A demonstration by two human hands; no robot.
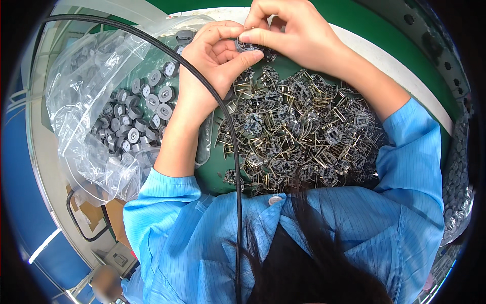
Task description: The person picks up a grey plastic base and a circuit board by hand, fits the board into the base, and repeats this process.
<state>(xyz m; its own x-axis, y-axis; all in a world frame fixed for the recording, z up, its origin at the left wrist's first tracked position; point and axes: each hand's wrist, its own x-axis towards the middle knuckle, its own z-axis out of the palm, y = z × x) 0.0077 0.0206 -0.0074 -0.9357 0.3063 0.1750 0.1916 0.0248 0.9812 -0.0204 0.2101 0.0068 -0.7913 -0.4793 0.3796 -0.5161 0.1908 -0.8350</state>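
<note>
My left hand (215,58) holds a small round dark grey cap (242,47) between thumb and fingers, at the far side of the table. Closed in a pinch, my right hand (288,33) meets it at the cap's upper edge. Dark circuit-board detail shows inside the cap; whether a separate board sits there is partly hidden by the fingers. Just below both hands lies a large heap of small black circuit boards (304,126) with brass-coloured pins. Left of my left forearm, many round grey caps (134,114) lie in and around a clear plastic bag (76,106).
A black cable (234,147) arcs across the view, in front of my left arm. The green tabletop (210,180) has a pale curved strip (374,58) beyond it. Bagged parts (458,202) line the right edge. Another person (106,283) is at the lower left.
</note>
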